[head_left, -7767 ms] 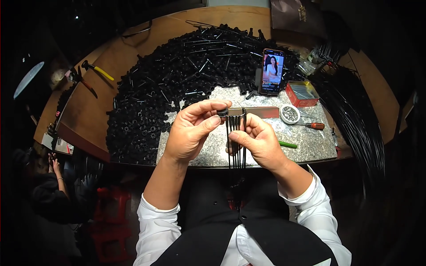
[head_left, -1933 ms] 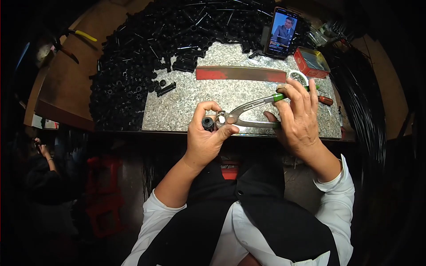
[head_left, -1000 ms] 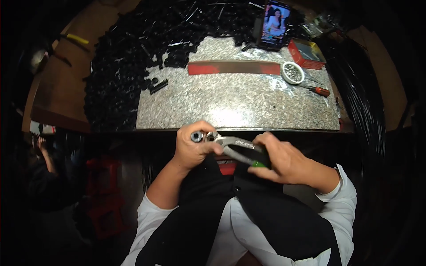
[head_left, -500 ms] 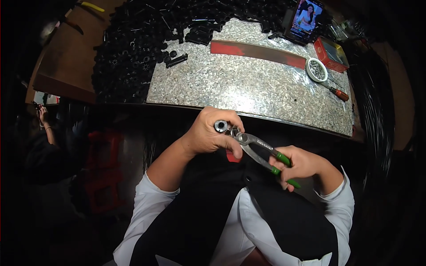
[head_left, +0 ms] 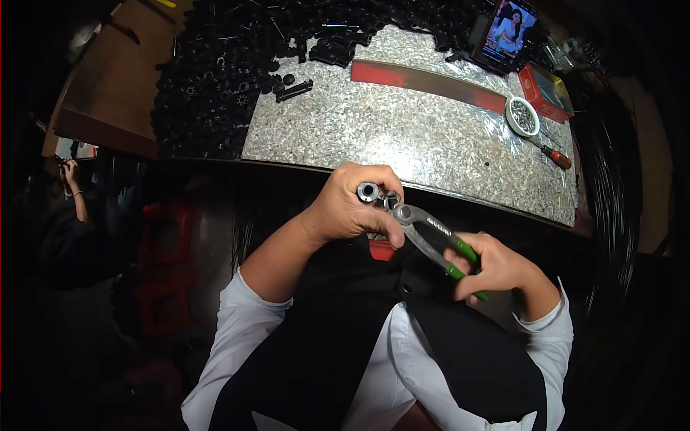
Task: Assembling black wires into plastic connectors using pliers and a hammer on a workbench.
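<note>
My left hand [head_left: 343,206] is closed round a dark piece with a round, silver-rimmed end [head_left: 369,192] that faces up past the index finger. A red part [head_left: 381,249] shows below the thumb; whether it belongs to that piece I cannot tell. Green-handled pliers [head_left: 425,233] are gripped in my right hand [head_left: 494,267], fingers wrapped round both handles. The jaws reach between my left thumb and index finger, beside the round end. What exactly they bite on is hidden by the fingers. Both hands are held just off the table's front edge, above my lap.
On the speckled tabletop [head_left: 316,133] lie a long red-edged bar [head_left: 428,85], a white bowl of small metal pieces [head_left: 522,116], a screwdriver [head_left: 555,156], a red box [head_left: 544,93] and a phone [head_left: 507,36]. Black parts [head_left: 215,86] heap at left. A co-worker's hand [head_left: 70,174] shows far left.
The whole view has shifted a little, with the tabletop things now further right. My hands keep the same holds, and the pliers have turned slightly, their head staying by the left thumb.
</note>
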The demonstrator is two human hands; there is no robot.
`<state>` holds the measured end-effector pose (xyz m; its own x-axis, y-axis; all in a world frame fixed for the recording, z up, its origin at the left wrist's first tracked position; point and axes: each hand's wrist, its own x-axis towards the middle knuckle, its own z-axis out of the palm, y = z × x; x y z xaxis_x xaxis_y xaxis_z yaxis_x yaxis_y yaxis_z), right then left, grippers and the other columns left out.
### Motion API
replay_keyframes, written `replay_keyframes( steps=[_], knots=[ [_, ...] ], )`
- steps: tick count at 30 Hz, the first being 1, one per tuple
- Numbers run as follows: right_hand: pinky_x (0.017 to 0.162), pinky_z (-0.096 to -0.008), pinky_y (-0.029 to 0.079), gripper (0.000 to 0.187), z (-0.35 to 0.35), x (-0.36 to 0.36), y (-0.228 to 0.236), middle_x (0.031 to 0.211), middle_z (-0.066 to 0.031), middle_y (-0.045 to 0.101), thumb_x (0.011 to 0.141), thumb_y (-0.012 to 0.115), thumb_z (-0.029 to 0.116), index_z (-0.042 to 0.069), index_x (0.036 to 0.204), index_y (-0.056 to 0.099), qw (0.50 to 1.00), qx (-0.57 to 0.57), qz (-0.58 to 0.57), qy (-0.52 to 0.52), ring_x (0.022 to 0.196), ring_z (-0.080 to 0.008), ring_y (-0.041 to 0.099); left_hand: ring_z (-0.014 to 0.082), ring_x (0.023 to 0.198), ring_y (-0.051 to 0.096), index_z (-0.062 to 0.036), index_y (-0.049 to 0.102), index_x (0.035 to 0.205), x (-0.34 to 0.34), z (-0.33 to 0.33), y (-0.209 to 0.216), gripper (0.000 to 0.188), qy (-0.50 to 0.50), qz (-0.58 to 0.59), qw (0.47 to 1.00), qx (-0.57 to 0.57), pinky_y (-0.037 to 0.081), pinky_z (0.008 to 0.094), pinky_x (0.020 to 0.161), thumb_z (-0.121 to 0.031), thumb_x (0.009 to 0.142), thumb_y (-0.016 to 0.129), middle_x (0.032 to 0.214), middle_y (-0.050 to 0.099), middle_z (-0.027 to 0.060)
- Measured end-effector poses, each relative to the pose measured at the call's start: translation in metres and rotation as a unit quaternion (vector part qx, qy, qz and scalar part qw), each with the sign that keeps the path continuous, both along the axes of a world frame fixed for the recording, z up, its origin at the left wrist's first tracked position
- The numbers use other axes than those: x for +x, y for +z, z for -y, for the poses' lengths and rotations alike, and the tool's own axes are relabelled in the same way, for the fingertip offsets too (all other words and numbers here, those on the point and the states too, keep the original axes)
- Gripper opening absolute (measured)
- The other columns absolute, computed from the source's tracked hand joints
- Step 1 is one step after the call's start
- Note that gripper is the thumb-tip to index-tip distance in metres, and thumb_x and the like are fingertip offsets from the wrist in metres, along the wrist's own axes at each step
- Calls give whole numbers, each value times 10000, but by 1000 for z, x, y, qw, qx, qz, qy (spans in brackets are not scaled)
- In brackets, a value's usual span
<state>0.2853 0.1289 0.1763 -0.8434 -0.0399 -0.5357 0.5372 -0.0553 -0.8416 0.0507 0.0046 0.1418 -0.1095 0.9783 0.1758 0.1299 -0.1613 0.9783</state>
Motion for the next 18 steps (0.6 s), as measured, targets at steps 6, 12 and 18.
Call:
replay_keyframes(
  steps=[6,12,18],
  knots=[
    [735,-406,429,621,8,-6,-6,941,-183,450,608,652,-51,-4,1174,400,788,592,-171,7,865,-360,513,18,580,463,-20,587,903,12,-3,-12,719,32,15,999,39,349,179,518,-502,419,810,621,536,-57],
    [776,-412,417,653,2,-11,0,943,-187,439,615,544,-111,-2,1239,384,821,541,-180,16,890,-372,495,3,586,415,-13,533,1033,17,-2,-11,859,51,-3,998,39,323,157,551,-561,408,750,605,482,-81],
    [762,-411,427,531,1,-11,-9,1002,-206,497,660,524,-83,-10,1178,429,899,407,-163,30,920,-380,527,6,562,390,-10,527,1055,20,-3,-18,906,94,-36,993,68,306,169,535,-633,418,691,571,427,-84]
  ],
)
